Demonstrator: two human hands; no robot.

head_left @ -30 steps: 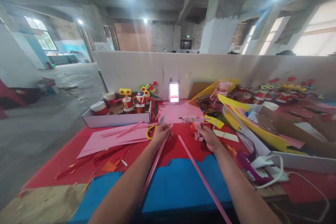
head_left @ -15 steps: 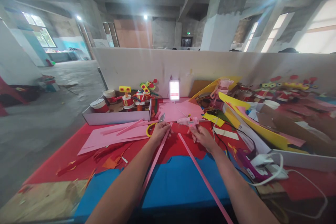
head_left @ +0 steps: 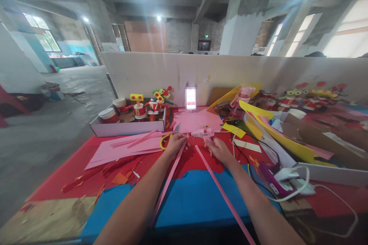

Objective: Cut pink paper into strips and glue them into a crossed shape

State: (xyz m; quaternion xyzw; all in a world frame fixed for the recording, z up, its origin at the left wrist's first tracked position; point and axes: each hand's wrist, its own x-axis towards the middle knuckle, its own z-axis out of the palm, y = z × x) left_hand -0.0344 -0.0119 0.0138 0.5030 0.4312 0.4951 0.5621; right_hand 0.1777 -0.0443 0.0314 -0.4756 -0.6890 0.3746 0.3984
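My left hand (head_left: pixel 176 144) is closed on the end of a long pink paper strip (head_left: pixel 169 180), which runs down toward me. Pinched close by in the same area are scissors (head_left: pixel 164 142) with yellow handles, lying just beyond that hand. My right hand (head_left: pixel 217 149) grips a pink hot glue gun (head_left: pixel 205 134), its nozzle pointing left near the strip's held end. A second pink paper strip (head_left: pixel 218 185) lies between my arms across blue sheet material (head_left: pixel 198 195). Whether my left fingers touch the scissors I cannot tell.
Pink paper sheets (head_left: pixel 112 151) lie left on the red table cover (head_left: pixel 71 172). A white box (head_left: pixel 129 128) with cup figures stands behind them. On the right are a purple power strip (head_left: pixel 271 183), cables and a box of scraps (head_left: pixel 330 176).
My right hand has brought the glue gun left, its nozzle now closer to the strip in my left hand. My left hand has stayed nearly still.
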